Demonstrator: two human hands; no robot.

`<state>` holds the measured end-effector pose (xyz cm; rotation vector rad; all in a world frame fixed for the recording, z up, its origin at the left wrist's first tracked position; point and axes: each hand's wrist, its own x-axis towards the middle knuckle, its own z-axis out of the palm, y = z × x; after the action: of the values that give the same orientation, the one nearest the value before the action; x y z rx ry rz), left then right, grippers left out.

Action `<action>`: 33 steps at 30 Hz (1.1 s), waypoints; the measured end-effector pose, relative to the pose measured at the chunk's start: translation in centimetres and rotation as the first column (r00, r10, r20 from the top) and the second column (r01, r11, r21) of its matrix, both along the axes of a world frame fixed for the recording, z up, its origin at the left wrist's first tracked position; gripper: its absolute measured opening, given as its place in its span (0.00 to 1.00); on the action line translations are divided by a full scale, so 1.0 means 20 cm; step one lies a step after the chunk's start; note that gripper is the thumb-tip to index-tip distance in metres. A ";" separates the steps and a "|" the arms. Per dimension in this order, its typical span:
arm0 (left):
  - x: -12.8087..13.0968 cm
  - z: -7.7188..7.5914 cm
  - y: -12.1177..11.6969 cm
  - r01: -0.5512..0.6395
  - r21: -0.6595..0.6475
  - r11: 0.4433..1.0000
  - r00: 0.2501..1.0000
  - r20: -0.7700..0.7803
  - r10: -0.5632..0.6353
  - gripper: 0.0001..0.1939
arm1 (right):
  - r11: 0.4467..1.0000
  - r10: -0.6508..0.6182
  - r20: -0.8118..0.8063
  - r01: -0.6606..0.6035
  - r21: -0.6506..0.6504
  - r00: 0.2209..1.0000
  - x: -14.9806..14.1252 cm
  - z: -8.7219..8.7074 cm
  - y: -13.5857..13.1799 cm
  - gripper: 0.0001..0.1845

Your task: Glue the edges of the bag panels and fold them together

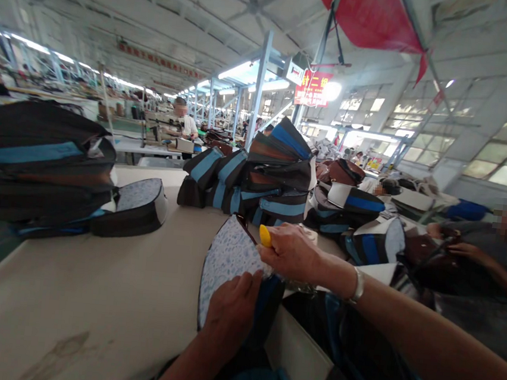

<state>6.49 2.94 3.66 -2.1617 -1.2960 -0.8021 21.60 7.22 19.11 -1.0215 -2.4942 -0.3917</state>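
A bag [233,254] with a pale blue patterned panel stands on the work table in front of me, its dark edge running round the panel. My left hand [234,301] grips the bag's near right side, fingers curled against the panel's edge. My right hand [294,254] is closed round a yellow-handled tool [265,236], at the panel's right edge. The tool's working end is hidden below my hand, so its kind does not show. Blue and black bag parts [270,296] lie under my hands.
A tall stack of black and blue bags [45,164] stands at the left, beside a bag with a patterned panel [138,197]. More bags [281,181] are piled at the table's back. At the right sits another person [489,254] with hands on dark material. The pale tabletop [91,294] carries a stain.
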 end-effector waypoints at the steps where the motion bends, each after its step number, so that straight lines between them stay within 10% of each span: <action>1: 0.00 0.00 0.00 0.004 0.017 1.000 1.000 0.002 -0.004 0.20 | 1.000 -0.008 0.000 0.008 0.030 1.000 -0.01 -0.01 0.01 0.09; 8: -0.19 0.03 0.03 0.113 0.124 0.986 0.990 0.066 -0.121 0.15 | 0.998 0.007 -0.338 -0.027 -0.053 0.941 0.01 0.02 0.07 0.11; 12: -0.42 0.01 0.07 0.158 0.090 0.983 0.966 0.193 -0.173 0.13 | 0.895 -0.202 -0.905 -0.305 -0.326 0.376 0.03 -0.02 0.08 0.14; 16: -0.57 -0.08 0.05 -0.093 -0.025 0.995 0.883 0.460 0.094 0.12 | 0.520 -0.629 -0.776 -0.764 -0.382 -0.040 -0.11 -0.29 0.02 0.20; 19: -0.63 -0.18 -0.03 -0.327 -0.137 0.935 0.691 0.640 0.336 0.13 | 0.337 -0.815 -0.568 -0.893 -0.300 -0.116 -0.28 -0.52 -0.01 0.21; 22: -0.65 -0.26 -0.16 -0.342 -0.193 0.920 0.651 0.657 0.380 0.13 | 0.285 -0.869 -0.465 -0.939 -0.195 -0.167 -0.39 -0.63 0.00 0.17; 28: -0.56 -0.38 -0.28 -0.122 -0.070 0.990 0.810 0.569 0.140 0.27 | 0.256 -0.866 -0.473 -0.956 -0.142 -0.162 -0.45 -0.62 0.00 0.18; 33: -0.50 -0.26 -0.16 -0.018 -0.187 0.982 0.638 0.754 0.155 0.17 | 0.399 -0.766 -0.622 -0.878 -0.263 -0.162 -0.40 -0.47 -0.03 0.22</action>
<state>-3.56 -0.26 -1.55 -1.8793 -1.9016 -1.7594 13.56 6.58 9.63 -0.6536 -0.6236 1.7187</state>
